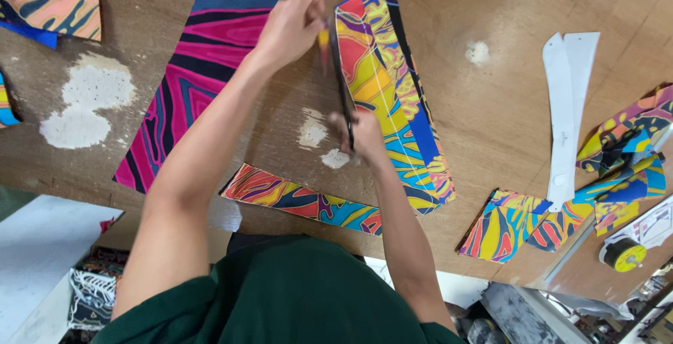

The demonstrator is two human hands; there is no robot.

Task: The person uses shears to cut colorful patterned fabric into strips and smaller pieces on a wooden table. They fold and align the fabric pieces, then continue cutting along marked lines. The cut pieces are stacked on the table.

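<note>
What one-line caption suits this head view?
Left hand holds a yellow tool at a multicoloured fabric strip; right hand presses it.

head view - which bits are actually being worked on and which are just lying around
In hand:
left hand gripping a small yellow tool
right hand pressing on the yellow-blue patterned strip

Lying about:
pink striped piece
narrow patterned strip at the table edge
white paper templates
scrap pile
yellow tape roll

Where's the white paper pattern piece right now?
In the head view, the white paper pattern piece lies flat on the wooden table, right of the yellow and blue fabric panel and beside the colourful fabric scraps at the right edge.
</note>
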